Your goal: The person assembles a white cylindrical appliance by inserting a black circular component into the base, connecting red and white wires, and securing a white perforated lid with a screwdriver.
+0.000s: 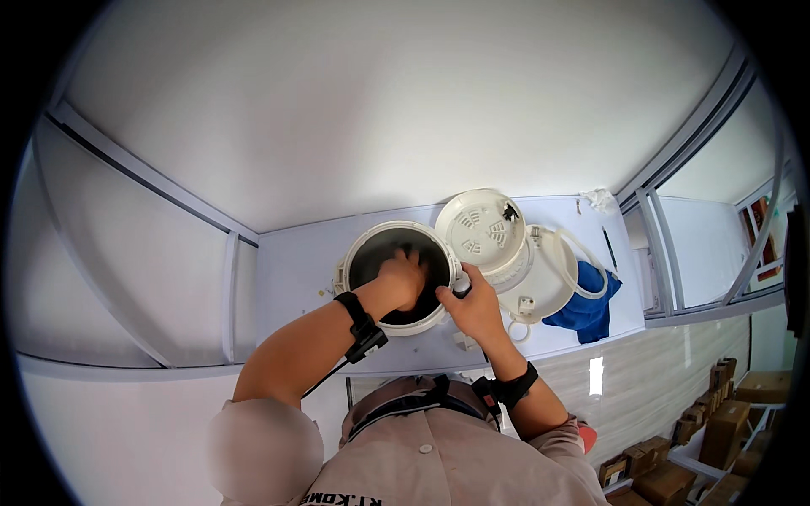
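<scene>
A round white tub (pixel 344 253) with a dark grey interior stands before me on the worktop. My left hand (pixel 405 277) reaches down into it, fingers spread against the dark inside. At the tub's right rim, my right hand (pixel 477 308) is closed round a small white-and-dark cylindrical piece (pixel 461 285). Whether that piece is loose or part of the tub, I cannot tell. Right of the tub, a round cream lid (pixel 481 232) with slotted patterns leans on another round white part (pixel 548 287).
A pale ring (pixel 601 291) lies partly over a blue cloth (pixel 591 314) at the right. Farther back are a thin dark tool (pixel 609 249) and crumpled white tissue (pixel 600 200). The worktop (pixel 295 261) meets framed panels at both sides. Cardboard boxes (pixel 724 434) stand at lower right.
</scene>
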A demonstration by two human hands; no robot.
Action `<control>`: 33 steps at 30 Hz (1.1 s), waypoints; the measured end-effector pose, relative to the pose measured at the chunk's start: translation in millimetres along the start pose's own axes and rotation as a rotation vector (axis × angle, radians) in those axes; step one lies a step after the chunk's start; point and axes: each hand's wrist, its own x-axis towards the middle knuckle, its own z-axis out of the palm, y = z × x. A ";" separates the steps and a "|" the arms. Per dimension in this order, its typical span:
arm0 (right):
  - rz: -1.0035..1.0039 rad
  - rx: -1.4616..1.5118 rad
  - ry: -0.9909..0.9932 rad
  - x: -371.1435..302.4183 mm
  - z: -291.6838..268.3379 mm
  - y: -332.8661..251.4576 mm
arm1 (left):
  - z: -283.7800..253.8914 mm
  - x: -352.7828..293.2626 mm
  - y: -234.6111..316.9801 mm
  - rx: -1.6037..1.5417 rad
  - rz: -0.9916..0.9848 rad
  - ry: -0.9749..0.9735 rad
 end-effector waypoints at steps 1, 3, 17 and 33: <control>0.010 0.003 -0.005 0.6 0.5 0.9 | -1.3 -1.3 0.3 0.014 -0.009 0.003; -0.010 0.003 0.013 0.6 0.1 -1.5 | -3.6 -4.6 -2.0 0.000 -0.002 0.007; -0.063 -0.084 0.084 5.5 6.9 -0.9 | -5.9 -31.2 -33.0 -0.363 0.056 0.130; -0.032 -0.098 -0.016 -0.9 10.8 -18.6 | 21.4 -31.7 -35.6 -0.353 0.064 0.131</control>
